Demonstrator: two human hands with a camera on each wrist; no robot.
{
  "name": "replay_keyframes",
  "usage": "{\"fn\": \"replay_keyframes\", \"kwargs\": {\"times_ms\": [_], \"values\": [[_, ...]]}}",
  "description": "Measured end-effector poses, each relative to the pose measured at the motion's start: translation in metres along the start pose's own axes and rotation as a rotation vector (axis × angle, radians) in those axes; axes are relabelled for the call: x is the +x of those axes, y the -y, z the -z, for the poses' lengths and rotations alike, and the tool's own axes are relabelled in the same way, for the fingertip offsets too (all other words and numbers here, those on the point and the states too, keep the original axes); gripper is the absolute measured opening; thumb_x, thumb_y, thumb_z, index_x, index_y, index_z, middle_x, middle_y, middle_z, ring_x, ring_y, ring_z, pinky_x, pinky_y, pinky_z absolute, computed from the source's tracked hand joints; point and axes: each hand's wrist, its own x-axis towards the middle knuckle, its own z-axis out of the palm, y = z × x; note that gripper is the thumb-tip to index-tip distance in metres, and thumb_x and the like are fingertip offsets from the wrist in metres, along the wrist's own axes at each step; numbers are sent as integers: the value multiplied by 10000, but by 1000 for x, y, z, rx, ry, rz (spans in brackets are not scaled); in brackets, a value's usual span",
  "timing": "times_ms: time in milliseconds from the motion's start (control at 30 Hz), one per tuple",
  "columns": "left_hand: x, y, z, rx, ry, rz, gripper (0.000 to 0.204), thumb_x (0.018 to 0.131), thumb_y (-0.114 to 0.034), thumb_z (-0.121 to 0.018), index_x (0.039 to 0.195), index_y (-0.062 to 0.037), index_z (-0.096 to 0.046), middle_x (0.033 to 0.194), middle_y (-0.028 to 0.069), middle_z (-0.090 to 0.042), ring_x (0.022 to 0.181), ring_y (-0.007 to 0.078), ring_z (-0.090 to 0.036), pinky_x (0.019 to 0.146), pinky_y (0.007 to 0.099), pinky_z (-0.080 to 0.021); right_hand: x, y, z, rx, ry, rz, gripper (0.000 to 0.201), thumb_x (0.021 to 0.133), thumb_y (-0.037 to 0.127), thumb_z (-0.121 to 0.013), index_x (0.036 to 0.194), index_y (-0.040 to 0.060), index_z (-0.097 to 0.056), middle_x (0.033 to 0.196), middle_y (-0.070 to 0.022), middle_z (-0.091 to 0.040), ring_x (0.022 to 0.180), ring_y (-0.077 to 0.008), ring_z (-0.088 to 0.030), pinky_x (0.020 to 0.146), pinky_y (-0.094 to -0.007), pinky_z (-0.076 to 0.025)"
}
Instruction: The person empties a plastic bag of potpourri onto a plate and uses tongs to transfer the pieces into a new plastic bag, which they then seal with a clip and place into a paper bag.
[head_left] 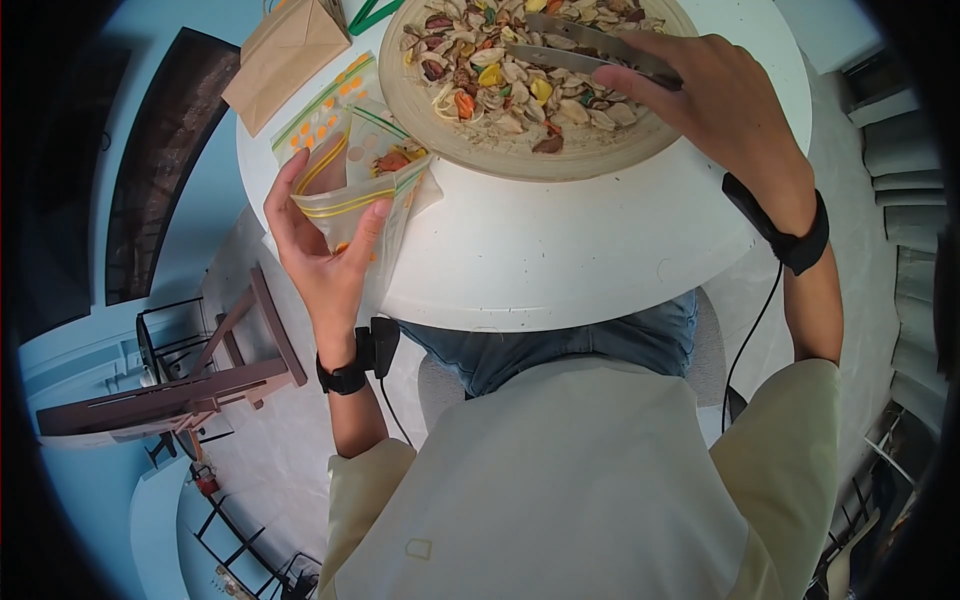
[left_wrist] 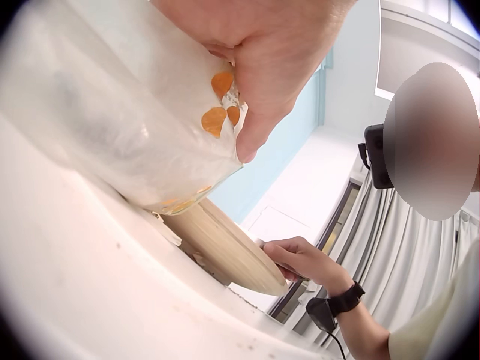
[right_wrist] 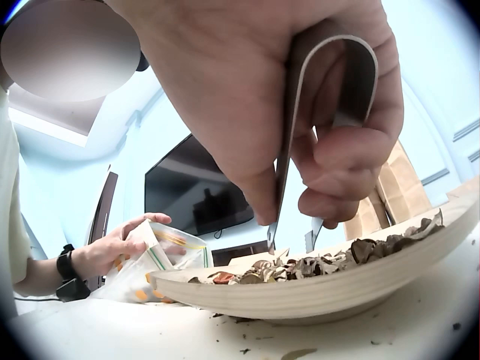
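Observation:
At the left of the head view, my left hand (head_left: 325,262) grips a clear zip bag (head_left: 345,207) with orange dots, thumb on the near side and fingers round the far side. The bag's mouth gapes, and some reddish and orange dried pieces (head_left: 390,162) show at it. My right hand (head_left: 735,105) holds metal tongs (head_left: 560,58) above a round wooden plate (head_left: 480,158). Their two arms stand apart, tips low at a heap of dried petals and slices (head_left: 510,95), mostly beige and brown with yellow and orange bits. In the right wrist view, the bent tongs (right_wrist: 292,112) pass between thumb and fingers.
A brown paper bag (head_left: 285,65) lies on the white round table (head_left: 560,250) at the back left, with a green strip (head_left: 372,14) beside it. Another dotted zip bag (head_left: 322,108) lies behind the held one. Small dark crumbs are scattered in front of the plate.

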Motion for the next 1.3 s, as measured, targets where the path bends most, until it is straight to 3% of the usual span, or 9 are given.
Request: {"fn": "replay_keyframes", "kwargs": {"times_ms": [67, 400, 467, 500, 567, 767, 1100, 1167, 1300], "values": [[0, 0, 0, 1, -4, -2, 792, 727, -55, -825, 1371, -46, -365, 1377, 152, -431, 1256, 264, -479, 1061, 400, -431, 2, -2, -7, -58, -103, 87, 591, 842, 565, -640, 1130, 51, -690, 635, -119, -648, 573, -235, -629, 581, -333, -480], [-1, 1, 1, 4, 3, -2, 793, 726, -53, -826, 1371, -44, -365, 1362, 153, -442, 1243, 262, -489, 1052, 393, -438, -7, -1, -27, -26, -173, 117, 607, 826, 596, -643, 1134, 74, -687, 643, -102, -611, 594, -228, -623, 562, -338, -482], [0, 0, 0, 4, 5, -3, 794, 725, -50, -825, 1372, -46, -364, 1361, 154, -445, 1244, 264, -490, 1053, 396, -440, -4, 19, -10, 8, 52, -96, 609, 830, 590, -640, 1131, 62, -685, 664, -112, -626, 603, -237, -620, 587, -343, -489], [0, 0, 0, 4, 5, -3, 794, 725, -50, -825, 1372, -46, -364, 1361, 154, -445, 1244, 264, -490, 1053, 396, -440, -3, 15, -13, 8, 51, -97, 609, 830, 590, -640, 1131, 62, -685, 664, -112, -626, 603, -237, -620, 587, -343, -489], [0, 0, 0, 2, 6, -7, 797, 724, -47, -824, 1373, -50, -361, 1363, 155, -443, 1247, 264, -489, 1053, 400, -442, -1, 5, -18, -74, 38, 45, 598, 850, 577, -622, 1124, 49, -686, 693, -117, -643, 614, -249, -618, 616, -354, -494], [0, -1, 1, 9, 7, -4, 794, 727, -43, -820, 1375, -55, -360, 1369, 152, -442, 1245, 265, -492, 1050, 399, -446, 0, 10, -18, -55, -79, 145, 529, 874, 520, -611, 1097, 48, -695, 710, -116, -658, 603, -262, -602, 614, -366, -490], [0, -1, 0, 12, 8, -3, 797, 725, -52, -826, 1373, -53, -361, 1368, 153, -445, 1239, 264, -499, 1044, 395, -449, 3, 5, -12, -20, -31, 178, 442, 874, 458, -632, 1056, 64, -713, 700, -101, -665, 587, -253, -588, 572, -350, -467], [-1, -2, -1, 5, 6, -2, 794, 726, -53, -826, 1371, -53, -363, 1364, 153, -448, 1240, 263, -498, 1046, 394, -446, 4, -5, -23, 55, -142, 284, 422, 876, 446, -634, 1043, 67, -719, 712, -97, -672, 578, -263, -577, 577, -356, -461], [0, -2, 0, 14, 5, -3, 791, 728, -53, -825, 1370, -53, -364, 1358, 155, -451, 1240, 262, -496, 1049, 394, -441, 3, 2, -13, 51, -131, 238, 407, 881, 438, -632, 1027, 69, -724, 722, -94, -675, 595, -268, -576, 592, -358, -455]]}}
